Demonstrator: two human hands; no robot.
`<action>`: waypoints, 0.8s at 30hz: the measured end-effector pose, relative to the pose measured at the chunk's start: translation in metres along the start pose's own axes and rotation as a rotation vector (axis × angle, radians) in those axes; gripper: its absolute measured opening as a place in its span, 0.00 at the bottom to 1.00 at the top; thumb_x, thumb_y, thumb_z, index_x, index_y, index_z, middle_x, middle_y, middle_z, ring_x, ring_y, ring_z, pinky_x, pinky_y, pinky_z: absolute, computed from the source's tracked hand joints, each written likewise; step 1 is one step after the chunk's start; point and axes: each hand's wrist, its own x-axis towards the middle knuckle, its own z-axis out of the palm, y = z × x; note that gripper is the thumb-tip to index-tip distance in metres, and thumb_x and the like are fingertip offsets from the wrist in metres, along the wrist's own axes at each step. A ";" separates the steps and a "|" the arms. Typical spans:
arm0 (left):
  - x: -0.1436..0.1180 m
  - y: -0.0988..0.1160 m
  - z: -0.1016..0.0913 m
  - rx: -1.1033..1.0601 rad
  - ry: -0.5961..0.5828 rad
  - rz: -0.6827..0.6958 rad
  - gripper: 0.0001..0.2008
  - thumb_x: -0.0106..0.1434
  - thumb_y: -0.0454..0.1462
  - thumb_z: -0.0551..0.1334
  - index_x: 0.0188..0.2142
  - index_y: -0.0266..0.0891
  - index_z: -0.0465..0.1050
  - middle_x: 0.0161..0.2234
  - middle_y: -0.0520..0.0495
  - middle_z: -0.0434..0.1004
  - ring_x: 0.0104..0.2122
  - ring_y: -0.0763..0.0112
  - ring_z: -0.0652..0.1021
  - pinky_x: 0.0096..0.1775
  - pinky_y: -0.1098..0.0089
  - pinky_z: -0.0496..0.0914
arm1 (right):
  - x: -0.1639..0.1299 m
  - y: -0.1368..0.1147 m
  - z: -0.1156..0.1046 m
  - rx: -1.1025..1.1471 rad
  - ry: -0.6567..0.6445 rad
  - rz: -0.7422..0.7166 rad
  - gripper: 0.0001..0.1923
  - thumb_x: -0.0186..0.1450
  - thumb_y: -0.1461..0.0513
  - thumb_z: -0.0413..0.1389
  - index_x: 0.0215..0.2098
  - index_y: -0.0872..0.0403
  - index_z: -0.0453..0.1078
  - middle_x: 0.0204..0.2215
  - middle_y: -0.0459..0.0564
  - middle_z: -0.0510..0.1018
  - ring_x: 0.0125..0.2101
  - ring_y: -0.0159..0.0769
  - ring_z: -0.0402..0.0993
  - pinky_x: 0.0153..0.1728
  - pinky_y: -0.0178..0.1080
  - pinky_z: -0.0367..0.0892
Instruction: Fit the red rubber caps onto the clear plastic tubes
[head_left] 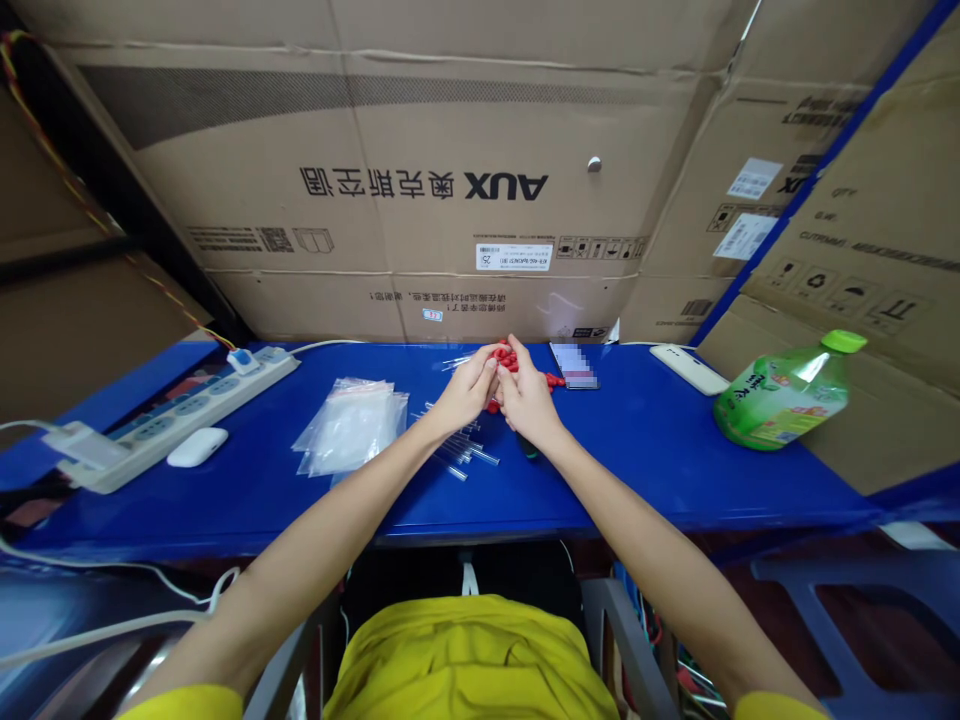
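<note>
Meeting at the middle of the blue surface, the left hand and the right hand worked close together, fingertips touching over a heap of small red parts. Both hands were curled narrow in a pinch; what lay between the fingertips was too small to identify, and whether either hand actually gripped a part could not be determined. The red parts lay on the surface just beyond the hands, toward the cardboard wall.

Beneath and just left of the wrists lay a scatter of clear tubes. Further left, near the left forearm, lay a stack of clear bags. A phone rested just right of the red parts, screen up. A white oblong device lay further right, near the wall. A green bottle lay tilted on its side at the right end, leaning against a carton.

At the left end, a power strip ran diagonally, with a white case just beside it. A yellow shirt showed at the lower edge.
</note>
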 end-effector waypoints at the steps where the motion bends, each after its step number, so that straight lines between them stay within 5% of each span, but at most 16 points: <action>1: 0.000 -0.001 0.000 0.025 0.005 0.013 0.31 0.76 0.56 0.50 0.62 0.34 0.67 0.25 0.50 0.74 0.24 0.69 0.75 0.32 0.68 0.70 | 0.000 -0.001 0.000 -0.084 0.055 -0.008 0.32 0.76 0.56 0.44 0.76 0.56 0.49 0.25 0.47 0.77 0.24 0.40 0.74 0.34 0.44 0.75; 9: 0.002 -0.006 0.001 0.258 0.042 0.136 0.27 0.78 0.52 0.47 0.60 0.36 0.70 0.49 0.36 0.81 0.47 0.59 0.81 0.54 0.59 0.72 | 0.000 -0.010 0.005 -0.418 0.174 -0.004 0.29 0.76 0.60 0.42 0.71 0.64 0.59 0.37 0.62 0.84 0.34 0.48 0.82 0.41 0.47 0.75; 24: 0.003 -0.013 0.010 0.338 0.049 0.146 0.26 0.79 0.50 0.44 0.59 0.34 0.67 0.51 0.32 0.80 0.52 0.54 0.80 0.55 0.56 0.72 | 0.001 -0.019 0.003 -0.709 0.066 0.085 0.31 0.77 0.62 0.40 0.74 0.67 0.54 0.34 0.65 0.84 0.31 0.46 0.82 0.40 0.43 0.72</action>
